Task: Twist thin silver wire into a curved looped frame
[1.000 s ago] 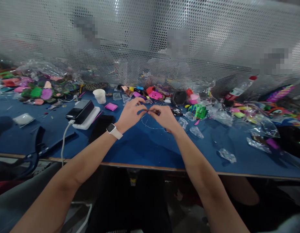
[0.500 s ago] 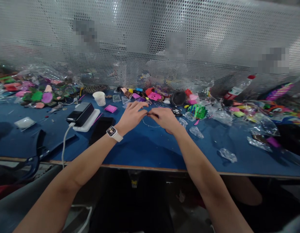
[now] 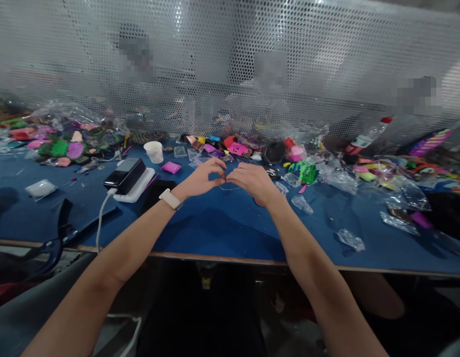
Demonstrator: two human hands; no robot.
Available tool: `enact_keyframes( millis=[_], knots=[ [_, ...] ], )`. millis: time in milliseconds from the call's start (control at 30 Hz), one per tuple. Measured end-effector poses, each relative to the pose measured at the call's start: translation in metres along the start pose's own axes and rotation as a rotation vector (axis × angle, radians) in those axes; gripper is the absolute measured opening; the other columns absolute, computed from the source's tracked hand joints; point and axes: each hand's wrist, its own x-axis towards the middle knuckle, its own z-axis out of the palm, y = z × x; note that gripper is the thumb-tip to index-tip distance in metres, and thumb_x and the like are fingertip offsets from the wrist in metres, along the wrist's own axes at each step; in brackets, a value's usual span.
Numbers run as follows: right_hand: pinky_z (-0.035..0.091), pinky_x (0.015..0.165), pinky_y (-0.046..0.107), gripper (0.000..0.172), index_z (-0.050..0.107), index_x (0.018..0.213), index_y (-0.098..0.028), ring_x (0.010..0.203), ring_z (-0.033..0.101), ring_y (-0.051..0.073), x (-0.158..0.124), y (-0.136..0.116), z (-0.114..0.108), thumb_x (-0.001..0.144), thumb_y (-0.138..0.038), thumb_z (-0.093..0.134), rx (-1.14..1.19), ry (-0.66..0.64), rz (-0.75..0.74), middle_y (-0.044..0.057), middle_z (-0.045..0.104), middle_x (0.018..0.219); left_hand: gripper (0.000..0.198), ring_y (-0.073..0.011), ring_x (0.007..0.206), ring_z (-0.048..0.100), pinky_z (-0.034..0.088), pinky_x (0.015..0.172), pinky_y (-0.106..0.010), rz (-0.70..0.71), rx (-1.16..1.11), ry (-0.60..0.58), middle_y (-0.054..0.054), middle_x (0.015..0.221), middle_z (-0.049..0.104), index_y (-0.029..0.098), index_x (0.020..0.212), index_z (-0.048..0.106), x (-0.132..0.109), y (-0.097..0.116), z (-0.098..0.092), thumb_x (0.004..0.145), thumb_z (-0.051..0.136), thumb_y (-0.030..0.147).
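Note:
My left hand (image 3: 204, 178) and my right hand (image 3: 250, 182) meet above the blue table, their fingertips almost touching. Both pinch at a thin pale strand (image 3: 230, 189), perhaps a string or fine chain, that droops in a small loop below the fingers. A tiny dark bit shows at the fingertips, too small to name. On my left wrist sits a watch with a pale band (image 3: 171, 199). A pink packet (image 3: 171, 167) lies left of my left hand, and a black item with white marks (image 3: 272, 172) lies behind my right hand.
A white paper cup (image 3: 154, 151), a black device (image 3: 125, 176) on a white base with a cable, and a dark flat object (image 3: 155, 194) stand left. Colourful clay pieces and clear wrappers (image 3: 302, 204) line the back, before a perforated metal screen (image 3: 215, 54). A bottle (image 3: 367, 136) leans right.
My left wrist has turned, so the watch face no longer shows. The fingertips have dropped slightly, and the strand's loop hangs less open. The camera view has shifted a little.

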Motion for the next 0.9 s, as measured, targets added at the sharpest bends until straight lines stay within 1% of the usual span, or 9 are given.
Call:
enact_keyframes(
  millis=[167, 300, 400, 467, 567, 667, 767, 833, 900],
  knots=[
    [0.04, 0.074, 0.038, 0.043, 0.08, 0.102, -0.023, 0.082, 0.057, 0.023, 0.002, -0.004, 0.005, 0.119, -0.035, 0.042, -0.061, 0.003, -0.082, 0.007, 0.075, 0.089, 0.014, -0.0234, 0.108, 0.07, 0.06, 0.094, -0.043, -0.108, -0.182, -0.097, -0.011, 0.129, 0.069, 0.021, 0.095, 0.079, 0.001, -0.015, -0.006, 0.096, 0.075, 0.034],
    [0.038, 0.071, 0.036, 0.038, 0.079, 0.098, -0.022, 0.081, 0.057, 0.022, 0.002, -0.004, 0.011, 0.118, -0.03, 0.047, -0.11, 0.021, -0.096, 0.006, 0.073, 0.084, 0.018, -0.0239, 0.11, 0.069, 0.056, 0.099, -0.042, -0.194, -0.312, -0.164, -0.01, 0.126, 0.07, 0.019, 0.093, 0.079, 0.001, -0.017, -0.008, 0.092, 0.077, 0.037],
    [0.038, 0.07, 0.036, 0.035, 0.078, 0.1, -0.02, 0.078, 0.057, 0.021, 0.001, -0.001, 0.017, 0.118, -0.028, 0.049, -0.154, 0.029, -0.12, 0.006, 0.073, 0.082, 0.019, -0.0245, 0.109, 0.068, 0.053, 0.103, -0.043, -0.253, -0.375, -0.171, -0.01, 0.121, 0.07, 0.018, 0.091, 0.078, 0.001, -0.015, -0.007, 0.089, 0.077, 0.037],
    [0.039, 0.07, 0.036, 0.035, 0.078, 0.101, -0.02, 0.078, 0.057, 0.021, 0.001, 0.001, 0.021, 0.118, -0.024, 0.048, -0.178, 0.031, -0.128, 0.006, 0.073, 0.082, 0.018, -0.0249, 0.111, 0.067, 0.052, 0.105, -0.043, -0.267, -0.385, -0.173, -0.009, 0.12, 0.07, 0.018, 0.09, 0.078, 0.001, -0.015, -0.007, 0.089, 0.076, 0.036],
    [0.042, 0.072, 0.035, 0.035, 0.079, 0.103, -0.02, 0.08, 0.06, 0.021, 0.001, 0.002, 0.026, 0.118, -0.024, 0.048, -0.166, -0.012, -0.135, 0.006, 0.077, 0.087, 0.018, -0.0251, 0.108, 0.068, 0.051, 0.104, -0.042, -0.276, -0.345, -0.235, -0.008, 0.113, 0.073, 0.019, 0.092, 0.079, 0.0, -0.018, -0.009, 0.088, 0.075, 0.036],
    [0.046, 0.075, 0.034, 0.026, 0.079, 0.112, -0.022, 0.088, 0.067, 0.021, 0.0, 0.003, 0.03, 0.116, -0.032, 0.055, -0.049, -0.006, -0.049, 0.007, 0.081, 0.098, 0.021, -0.0242, 0.103, 0.068, 0.052, 0.099, -0.04, -0.274, -0.323, -0.22, -0.007, 0.105, 0.075, 0.019, 0.097, 0.079, -0.001, -0.021, -0.011, 0.091, 0.074, 0.039],
    [0.049, 0.078, 0.033, 0.021, 0.078, 0.119, -0.024, 0.091, 0.072, 0.022, -0.002, 0.004, 0.03, 0.111, -0.038, 0.064, 0.145, 0.091, 0.141, 0.005, 0.083, 0.103, 0.021, -0.0231, 0.102, 0.069, 0.053, 0.097, -0.04, -0.254, -0.311, -0.07, -0.008, 0.106, 0.076, 0.019, 0.097, 0.076, 0.0, -0.021, -0.01, 0.094, 0.072, 0.04],
    [0.049, 0.076, 0.033, 0.019, 0.078, 0.112, -0.024, 0.085, 0.073, 0.022, -0.002, 0.005, 0.03, 0.11, -0.035, 0.062, 0.284, 0.134, 0.245, 0.004, 0.082, 0.097, 0.02, -0.0222, 0.097, 0.069, 0.054, 0.093, -0.039, -0.26, -0.295, -0.002, -0.008, 0.103, 0.076, 0.018, 0.095, 0.075, 0.001, -0.02, -0.006, 0.093, 0.073, 0.038],
    [0.049, 0.074, 0.033, 0.02, 0.077, 0.101, -0.024, 0.079, 0.073, 0.021, -0.001, 0.006, 0.031, 0.109, -0.033, 0.06, 0.41, 0.16, 0.304, 0.003, 0.082, 0.091, 0.019, -0.021, 0.089, 0.069, 0.055, 0.085, -0.037, -0.291, -0.312, 0.009, -0.008, 0.097, 0.076, 0.018, 0.095, 0.074, 0.001, -0.018, -0.002, 0.093, 0.073, 0.037]
  ],
)
